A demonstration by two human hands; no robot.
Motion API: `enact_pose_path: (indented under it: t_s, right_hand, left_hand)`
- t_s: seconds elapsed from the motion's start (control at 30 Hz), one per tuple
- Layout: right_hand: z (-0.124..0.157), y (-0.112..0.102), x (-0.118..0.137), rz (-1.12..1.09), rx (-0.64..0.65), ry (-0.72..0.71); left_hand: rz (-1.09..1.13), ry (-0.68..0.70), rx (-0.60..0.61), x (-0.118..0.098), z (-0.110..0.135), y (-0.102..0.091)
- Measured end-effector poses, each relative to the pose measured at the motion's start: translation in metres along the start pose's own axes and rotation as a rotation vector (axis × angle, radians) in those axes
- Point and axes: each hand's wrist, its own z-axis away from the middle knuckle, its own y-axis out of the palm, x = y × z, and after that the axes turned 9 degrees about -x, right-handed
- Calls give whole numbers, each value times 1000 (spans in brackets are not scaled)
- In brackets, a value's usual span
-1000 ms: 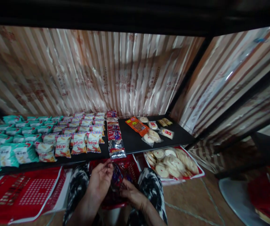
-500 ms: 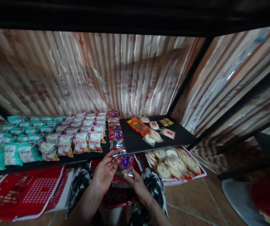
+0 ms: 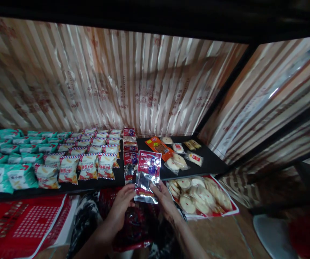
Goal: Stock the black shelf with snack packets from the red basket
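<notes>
A red and purple snack packet [image 3: 149, 163] with a clear lower part stands tilted up in front of the shelf edge. My right hand [image 3: 165, 198] pinches its lower right side, thumb across the front. At the lower left edge, the curled fingers of my left hand [image 3: 122, 201] meet the same packet. Just behind it, a row of matching packets [image 3: 130, 158] runs back along the black shelf [image 3: 168, 175]. Between my knees, below the hands, a red basket [image 3: 122, 246] contains more dark red packets.
White snack bags [image 3: 88, 167] and teal bags [image 3: 22, 176] stand in rows at left. An orange packet [image 3: 158, 146] and several wrapped flat cakes [image 3: 180, 162] lie at right. A red basket of round cakes [image 3: 198, 198] is below, another red basket [image 3: 30, 223] at lower left.
The right hand has raised the packet from above the basket to the shelf edge, its printed front now showing. The left hand has left the row's front end and come beside this packet.
</notes>
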Motion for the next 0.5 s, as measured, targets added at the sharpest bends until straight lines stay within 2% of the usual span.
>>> enact_pose_path:
  t_s: [0.1,0.23,0.5]
  right_hand:
    - [-17,1,4,62,-44,-48]
    - [-46,5,15,123,-25,-66]
    - [-133,35,26,185,-98,-65]
  left_hand:
    - [38,31,15,2,-10,15]
    - [109,99,-29,-1,-34,34]
    - [183,125,-113,-28,-93,59]
